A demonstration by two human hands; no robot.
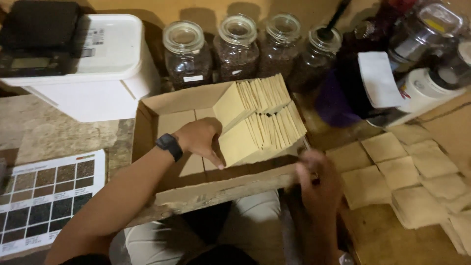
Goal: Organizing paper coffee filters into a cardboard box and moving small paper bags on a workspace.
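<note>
Brown paper packets (260, 122) stand in two rows inside cardboard box (196, 191). Left hand (198, 140) in box, fingers together against front packet. Right hand (319, 184), blurred, at box's near corner; fingers' state unclear. Loose packets (417, 172) on table (387, 243); jars (235, 46) behind.

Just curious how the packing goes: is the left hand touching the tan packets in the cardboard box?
Touching. The head view shows the left hand inside the cardboard box, its fingers pressed against the front tan packets.
</note>
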